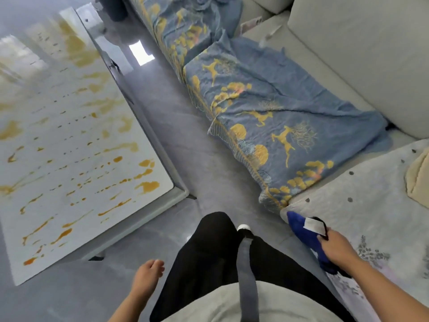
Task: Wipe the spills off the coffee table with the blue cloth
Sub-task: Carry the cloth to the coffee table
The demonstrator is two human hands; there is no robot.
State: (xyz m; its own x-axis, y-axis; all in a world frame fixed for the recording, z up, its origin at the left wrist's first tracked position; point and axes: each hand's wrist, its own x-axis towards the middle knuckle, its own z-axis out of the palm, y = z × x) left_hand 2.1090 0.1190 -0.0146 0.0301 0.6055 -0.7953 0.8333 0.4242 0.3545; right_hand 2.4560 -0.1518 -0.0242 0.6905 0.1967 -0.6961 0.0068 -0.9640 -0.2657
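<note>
Blue cloth (304, 233): lies at the sofa seat's front edge (371, 205), white tag showing, well apart from the table.
Right hand (336, 246): fingers clenched on the cloth.
Left hand (148, 275): hangs loose, fingers released, holding nothing.
Coffee table (181, 194): glossy top carries many orange-yellow spills (148, 185), unwiped.
Step in hand: judged as fetching the cloth.
Next move: carry the cloth across to the table's near corner and press it flat on the spills.

1. Head view: single wide-angle camera, worn on the head, facing forward and steeply down.
2. Near field: hands at lower edge, close to lens.
3. Far field: table (97, 145) left, sofa (362, 49) right, floor (176, 140) between.
</note>
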